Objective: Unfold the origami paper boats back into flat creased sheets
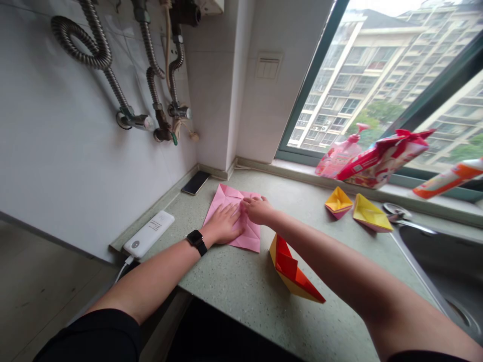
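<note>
A creased sheet of pink paper (247, 240) lies on the speckled green countertop (241, 296). My left hand (225, 223), with a black watch on its wrist, rests flat on the paper with its fingers spread. Beside it, my right hand (257, 208) touches the paper's right part, its fingers curled and pressed together. Whether a bit of the paper is pinched under those fingers is hidden. Just below my right forearm stands a red and yellow folded paper boat (296, 274).
Two smaller paper boats, one orange (338, 202) and one yellow (372, 213), stand near the sink (422, 246). A phone (195, 182) and a white power bank (150, 234) lie along the left wall. A pink pump bottle (339, 155) and a red bag (385, 160) line the windowsill.
</note>
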A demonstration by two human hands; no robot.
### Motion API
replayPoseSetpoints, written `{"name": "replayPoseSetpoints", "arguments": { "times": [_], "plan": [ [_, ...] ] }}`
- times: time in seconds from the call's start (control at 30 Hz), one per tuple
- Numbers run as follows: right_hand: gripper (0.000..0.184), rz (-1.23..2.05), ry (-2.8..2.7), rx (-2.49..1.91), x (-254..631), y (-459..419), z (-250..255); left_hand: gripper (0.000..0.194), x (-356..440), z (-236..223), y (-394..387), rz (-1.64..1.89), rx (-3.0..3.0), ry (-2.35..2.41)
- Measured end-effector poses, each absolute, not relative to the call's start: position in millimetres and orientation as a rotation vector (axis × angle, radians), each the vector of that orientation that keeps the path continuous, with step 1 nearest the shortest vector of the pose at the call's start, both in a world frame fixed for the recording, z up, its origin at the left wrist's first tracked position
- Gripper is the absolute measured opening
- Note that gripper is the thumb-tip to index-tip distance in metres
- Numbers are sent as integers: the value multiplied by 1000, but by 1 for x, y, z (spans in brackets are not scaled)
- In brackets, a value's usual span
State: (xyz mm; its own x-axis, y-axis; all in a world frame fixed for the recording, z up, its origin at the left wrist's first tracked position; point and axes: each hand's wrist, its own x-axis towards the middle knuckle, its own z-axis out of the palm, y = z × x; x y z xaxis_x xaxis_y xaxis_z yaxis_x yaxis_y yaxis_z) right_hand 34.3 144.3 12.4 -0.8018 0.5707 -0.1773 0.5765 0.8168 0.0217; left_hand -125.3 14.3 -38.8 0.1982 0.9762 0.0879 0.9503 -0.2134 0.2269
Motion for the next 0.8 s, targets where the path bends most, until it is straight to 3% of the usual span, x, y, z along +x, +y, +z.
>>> {"name": "replayPoseSetpoints", "arguments": {
  "times": [0.13, 0.67, 0.8],
  "plan": [
    [48, -48, 2853, 825, 27, 145, 15, 84, -124, -37, 14, 308, 2326, 1878],
    [46, 148, 2945, 892, 19, 155, 26, 81, -126, -36, 12, 243, 2318, 1819],
    [54, 126, 2960, 964, 25, 175, 28, 78, -132, -33, 4, 208, 2358, 1756]
  ]
}}
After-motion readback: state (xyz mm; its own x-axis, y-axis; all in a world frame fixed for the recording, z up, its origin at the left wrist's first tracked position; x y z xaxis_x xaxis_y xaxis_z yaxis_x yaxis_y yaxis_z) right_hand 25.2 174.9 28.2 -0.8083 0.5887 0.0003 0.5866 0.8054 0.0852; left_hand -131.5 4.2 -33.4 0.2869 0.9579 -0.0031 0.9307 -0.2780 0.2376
